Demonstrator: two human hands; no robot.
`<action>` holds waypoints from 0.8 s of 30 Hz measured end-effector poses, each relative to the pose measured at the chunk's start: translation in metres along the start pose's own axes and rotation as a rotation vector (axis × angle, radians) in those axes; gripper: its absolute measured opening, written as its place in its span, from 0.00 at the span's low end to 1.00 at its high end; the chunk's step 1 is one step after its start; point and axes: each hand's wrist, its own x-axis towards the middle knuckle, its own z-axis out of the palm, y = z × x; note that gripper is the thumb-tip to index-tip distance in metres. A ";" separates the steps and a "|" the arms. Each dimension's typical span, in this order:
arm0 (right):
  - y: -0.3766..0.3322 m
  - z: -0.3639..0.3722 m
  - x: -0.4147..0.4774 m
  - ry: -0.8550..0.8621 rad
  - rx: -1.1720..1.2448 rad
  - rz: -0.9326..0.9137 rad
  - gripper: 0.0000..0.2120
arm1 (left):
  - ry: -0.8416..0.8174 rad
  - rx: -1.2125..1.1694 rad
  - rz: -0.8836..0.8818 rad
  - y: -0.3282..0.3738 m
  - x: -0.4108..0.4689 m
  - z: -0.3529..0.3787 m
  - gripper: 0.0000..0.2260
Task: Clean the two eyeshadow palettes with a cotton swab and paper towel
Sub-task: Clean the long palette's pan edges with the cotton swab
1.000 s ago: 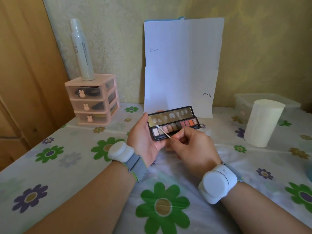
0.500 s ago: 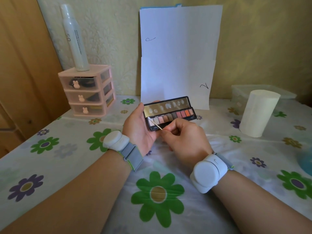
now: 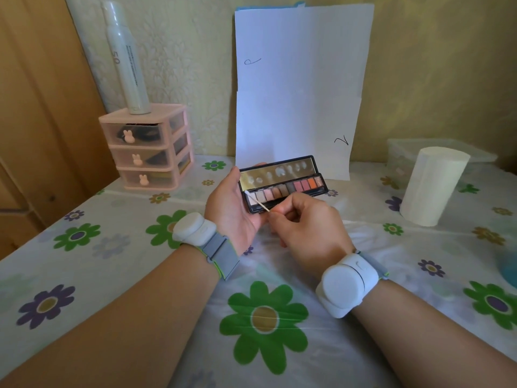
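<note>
Back left on the table [image 3: 112,275]: three-drawer organiser [image 3: 148,148], spray bottle [image 3: 124,57] on top. Back centre: paper sheets [image 3: 299,88] against the wall, eyeshadow palette [image 3: 282,184] before them. Right: paper towel roll [image 3: 432,186], plastic container [image 3: 447,151] behind it.

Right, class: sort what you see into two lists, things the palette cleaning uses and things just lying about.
For the job:
eyeshadow palette, in the left hand
cotton swab, pinched by the right hand
paper towel roll

Lying about:
pink drawer unit
white bottle
paper sheets
clear plastic box
</note>
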 end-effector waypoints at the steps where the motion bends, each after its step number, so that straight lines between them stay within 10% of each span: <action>1: 0.000 0.000 0.000 0.004 -0.003 0.002 0.05 | 0.001 -0.002 0.003 0.000 -0.001 0.000 0.25; 24: -0.004 -0.002 0.000 0.001 -0.025 0.003 0.05 | -0.021 -0.037 0.017 0.000 0.002 0.000 0.23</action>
